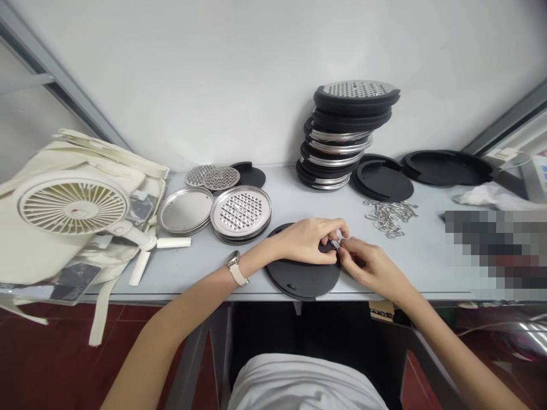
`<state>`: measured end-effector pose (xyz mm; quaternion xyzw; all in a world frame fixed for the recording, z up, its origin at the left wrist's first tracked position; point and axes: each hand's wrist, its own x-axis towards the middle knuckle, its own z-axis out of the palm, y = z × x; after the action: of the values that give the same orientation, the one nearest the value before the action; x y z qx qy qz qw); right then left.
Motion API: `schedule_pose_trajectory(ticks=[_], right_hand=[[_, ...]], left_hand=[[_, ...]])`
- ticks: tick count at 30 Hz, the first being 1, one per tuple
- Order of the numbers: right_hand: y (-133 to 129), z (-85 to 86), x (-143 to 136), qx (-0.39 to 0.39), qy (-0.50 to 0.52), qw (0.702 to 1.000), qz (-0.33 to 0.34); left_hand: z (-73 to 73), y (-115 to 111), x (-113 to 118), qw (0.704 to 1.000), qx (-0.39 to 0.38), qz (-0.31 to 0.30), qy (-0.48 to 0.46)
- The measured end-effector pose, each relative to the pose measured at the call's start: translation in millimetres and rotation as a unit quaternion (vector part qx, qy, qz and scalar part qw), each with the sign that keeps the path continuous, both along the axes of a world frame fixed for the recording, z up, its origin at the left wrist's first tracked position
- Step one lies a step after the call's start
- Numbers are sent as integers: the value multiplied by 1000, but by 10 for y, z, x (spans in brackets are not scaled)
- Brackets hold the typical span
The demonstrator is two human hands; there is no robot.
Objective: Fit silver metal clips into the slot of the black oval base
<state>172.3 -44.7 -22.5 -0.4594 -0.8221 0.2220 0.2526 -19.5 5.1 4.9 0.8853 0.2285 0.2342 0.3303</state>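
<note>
In the head view, a round black disc (303, 280) with a small slot lies flat at the table's front edge. My left hand (311, 240), with a watch (236, 266) on its wrist, rests over the disc, fingers closed on its right edge. A small shiny metal clip (335, 244) shows at that edge between my two hands. My right hand (366, 263) pinches at the clip from the right, thumb and forefinger together; its exact shape is partly hidden. A pile of silvery metal clips (390, 217) lies beyond my right hand.
A tall leaning stack of black and metal grater discs (348, 136) stands by the wall. Black round trays (382, 179) sit right of it. Perforated metal discs (241, 210) and plain metal plates (186, 210) lie left. A white fan (74, 205) rests on a cream bag (25, 250).
</note>
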Motion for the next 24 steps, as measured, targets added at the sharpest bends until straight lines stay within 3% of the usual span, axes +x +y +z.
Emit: schedule_pose_trajectory(ticks=[24], right_hand=[[-3, -4, 14, -3, 0, 1000, -2]], left_hand=[[1, 7, 5, 1000, 5, -7, -6]])
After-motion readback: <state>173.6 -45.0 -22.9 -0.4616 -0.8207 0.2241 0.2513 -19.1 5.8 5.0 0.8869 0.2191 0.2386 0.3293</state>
